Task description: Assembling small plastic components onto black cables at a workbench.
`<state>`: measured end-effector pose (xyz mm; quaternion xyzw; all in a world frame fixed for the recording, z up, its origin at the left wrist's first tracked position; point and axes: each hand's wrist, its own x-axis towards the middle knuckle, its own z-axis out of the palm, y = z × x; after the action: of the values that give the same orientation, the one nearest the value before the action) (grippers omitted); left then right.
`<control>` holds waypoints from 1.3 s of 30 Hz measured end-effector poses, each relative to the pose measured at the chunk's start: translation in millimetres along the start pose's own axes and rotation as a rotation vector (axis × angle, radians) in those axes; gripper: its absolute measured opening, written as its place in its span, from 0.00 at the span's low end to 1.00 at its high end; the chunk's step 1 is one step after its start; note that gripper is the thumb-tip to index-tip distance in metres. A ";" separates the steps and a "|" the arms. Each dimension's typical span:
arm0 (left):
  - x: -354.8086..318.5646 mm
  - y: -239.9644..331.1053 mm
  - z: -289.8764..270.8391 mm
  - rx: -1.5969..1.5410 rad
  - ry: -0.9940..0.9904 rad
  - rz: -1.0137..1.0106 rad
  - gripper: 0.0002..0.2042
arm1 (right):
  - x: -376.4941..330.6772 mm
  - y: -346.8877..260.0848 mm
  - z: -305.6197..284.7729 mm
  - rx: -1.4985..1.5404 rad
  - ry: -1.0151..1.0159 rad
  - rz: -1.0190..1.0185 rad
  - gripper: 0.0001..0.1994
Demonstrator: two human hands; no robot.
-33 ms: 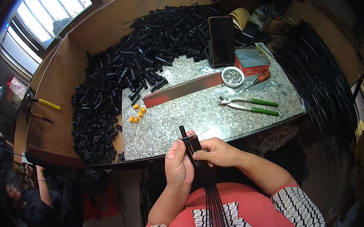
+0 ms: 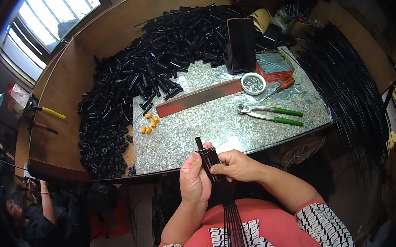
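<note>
An umbrella frame (image 2: pixel 208 159), black and slim, is held between both my hands just off the near edge of the stone slab. Its thin ribs (image 2: pixel 232 222) run down over my lap in a bundle, and a short black tube (image 2: pixel 198 143) sticks out at the upper end. My left hand (image 2: pixel 194 181) is closed around the upper part from the left, thumb near the ring of rib ends. From the right, my right hand (image 2: pixel 238 165) pinches the frame a little lower, thumb across its front. My palms and fingers hide part of it.
Black tubular parts (image 2: pixel 130 68) are heaped along the back and left. On the slab (image 2: pixel 189 133) lie a red-and-black bar (image 2: pixel 198 97), yellow pieces (image 2: pixel 152 124), green-handled pincers (image 2: pixel 273 113), a white bowl (image 2: pixel 253 84) and a phone (image 2: pixel 241 44). Long black rods (image 2: pixel 349 81) lie right; another person (image 2: pixel 48 221) sits lower left.
</note>
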<state>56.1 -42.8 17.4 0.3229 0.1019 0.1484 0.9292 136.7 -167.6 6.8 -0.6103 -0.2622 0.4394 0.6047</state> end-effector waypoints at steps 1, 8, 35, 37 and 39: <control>-0.3 0.5 0.6 -0.015 -0.013 -0.006 0.16 | -1.2 1.1 -1.0 0.008 -0.010 0.013 0.16; -1.7 -2.3 -7.3 -0.062 -0.059 0.001 0.15 | -2.2 1.3 -0.4 0.053 -0.030 0.008 0.16; -5.9 -1.2 6.5 0.047 -0.084 -0.054 0.12 | -22.6 -7.5 1.2 -0.025 0.057 0.059 0.13; -4.8 -0.9 2.1 -0.008 -0.091 -0.065 0.12 | -35.5 -20.8 -7.0 -0.371 0.020 -0.088 0.12; -4.9 -1.1 -8.3 0.004 -0.144 -0.074 0.12 | -48.8 -37.5 -9.7 -0.884 -0.101 -0.305 0.13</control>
<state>49.4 -40.5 10.8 0.3305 0.0467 0.0902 0.9383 129.7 -209.1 52.7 -0.7418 -0.5398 0.2210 0.3310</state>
